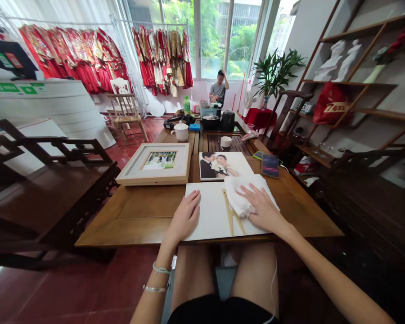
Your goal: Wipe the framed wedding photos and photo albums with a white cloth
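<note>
My left hand (186,217) lies flat, fingers together and stretched, on the left edge of a white board (211,216) that rests face down at the near edge of the wooden table (145,216). My right hand (263,208) presses flat on a white cloth (241,191) spread over the board's right part. A thin wooden stand piece (232,217) shows on the board beside the cloth. Just beyond lie an unframed wedding photo (222,165) and a framed photo (157,164).
A phone (270,165) lies right of the photo. Farther back stand a white teapot (181,131), a cup (226,141), a tea tray and kettles. A person sits at the far end. Wooden chairs flank the table; shelves stand on the right.
</note>
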A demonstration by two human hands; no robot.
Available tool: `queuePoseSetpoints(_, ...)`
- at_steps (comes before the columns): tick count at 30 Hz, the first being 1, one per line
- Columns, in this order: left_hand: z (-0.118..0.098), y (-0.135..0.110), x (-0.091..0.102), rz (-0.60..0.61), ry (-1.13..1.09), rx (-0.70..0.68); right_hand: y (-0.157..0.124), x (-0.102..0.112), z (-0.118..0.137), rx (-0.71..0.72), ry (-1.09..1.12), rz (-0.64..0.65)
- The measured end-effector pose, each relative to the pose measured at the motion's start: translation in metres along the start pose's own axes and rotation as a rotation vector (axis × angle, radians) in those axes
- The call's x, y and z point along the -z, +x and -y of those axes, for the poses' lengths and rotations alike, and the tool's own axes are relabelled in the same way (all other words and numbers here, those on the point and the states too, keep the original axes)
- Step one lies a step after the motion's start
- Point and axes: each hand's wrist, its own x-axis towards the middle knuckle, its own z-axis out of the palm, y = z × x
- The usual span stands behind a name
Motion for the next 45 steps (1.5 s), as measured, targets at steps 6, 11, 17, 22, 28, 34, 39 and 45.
queuePoseSetpoints(6,0.001,0.0,-0.002,-0.014,0.008,-0.017,-0.076,0.014,0.008,0.148,0.046,0.102)
queuePoseSetpoints(11,0.001,0.0,-0.001,-0.011,0.01,-0.018,-0.049,0.016,-0.018,0.226,0.14,0.155)
queuePoseSetpoints(17,0.003,0.0,-0.001,-0.013,-0.007,-0.04,0.019,0.003,-0.04,0.072,0.108,0.006)
queuePoseSetpoints(22,0.003,0.0,-0.001,0.001,0.005,-0.012,0.013,0.002,-0.039,-0.023,0.054,-0.044)
queuePoseSetpoints(28,0.003,0.0,-0.003,-0.03,-0.003,-0.033,-0.052,0.023,-0.023,0.2,0.203,0.141)
queuePoseSetpoints(34,0.004,0.0,-0.003,-0.016,0.018,-0.028,-0.043,0.041,-0.032,0.253,0.361,0.315)
queuePoseSetpoints(39,0.005,0.0,-0.002,-0.007,0.018,-0.037,0.009,0.02,-0.038,0.156,0.244,0.139)
queuePoseSetpoints(45,0.003,0.0,-0.001,0.007,0.017,-0.024,0.027,0.003,-0.03,-0.076,0.024,-0.064)
